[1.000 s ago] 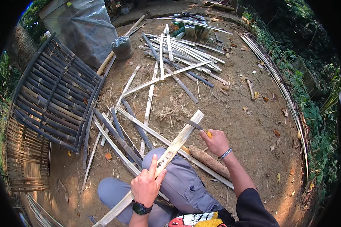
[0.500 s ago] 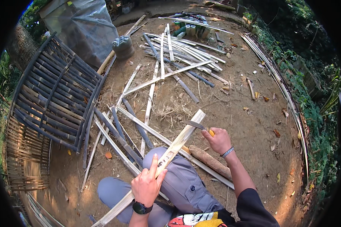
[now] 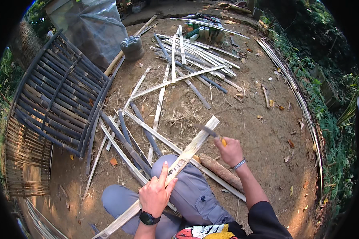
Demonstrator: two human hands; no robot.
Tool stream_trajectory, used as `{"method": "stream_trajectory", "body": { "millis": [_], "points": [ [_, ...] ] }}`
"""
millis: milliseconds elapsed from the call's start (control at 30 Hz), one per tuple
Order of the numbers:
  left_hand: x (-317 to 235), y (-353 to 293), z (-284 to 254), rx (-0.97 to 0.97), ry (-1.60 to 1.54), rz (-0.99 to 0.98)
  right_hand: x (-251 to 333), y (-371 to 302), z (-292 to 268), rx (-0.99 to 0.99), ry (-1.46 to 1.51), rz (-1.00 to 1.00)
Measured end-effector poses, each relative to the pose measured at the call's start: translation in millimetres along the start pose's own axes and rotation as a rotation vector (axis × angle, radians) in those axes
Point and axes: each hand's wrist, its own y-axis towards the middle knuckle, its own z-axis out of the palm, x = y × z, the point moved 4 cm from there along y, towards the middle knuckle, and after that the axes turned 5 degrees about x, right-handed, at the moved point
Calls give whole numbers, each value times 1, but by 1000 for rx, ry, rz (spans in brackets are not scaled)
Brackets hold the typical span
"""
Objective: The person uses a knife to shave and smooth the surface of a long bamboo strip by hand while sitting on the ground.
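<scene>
A pale split bamboo strip lies slantwise across my raised thigh, its lower end running past my left wrist. My left hand grips it above the knee, index finger stretched along the strip and thumb at its side. In my right hand is a knife with a yellow handle. Its dark blade is smeared by motion and crosses the strip near the far end; whether it touches the wood I cannot tell.
Several bamboo strips lie heaped ahead, with dark bamboo poles nearer on the left. A short log rests by my right knee. At the left stands a slatted bamboo frame. Long strips line the right edge beside plants.
My right hand has dropped slightly, and the knife blade has tilted more steeply and blurred near the strip's far end. My left hand and the strip stay nearly in place.
</scene>
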Motion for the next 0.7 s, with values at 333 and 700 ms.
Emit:
{"method": "stream_trajectory", "body": {
  "millis": [333, 700],
  "points": [
    [-3, 1, 0, -22, -19, 23, -5, -1, -5, -62, -59, -103],
    [0, -1, 1, -16, -22, 21, 19, -35, 22, -39, -186, -355]
  ]
}}
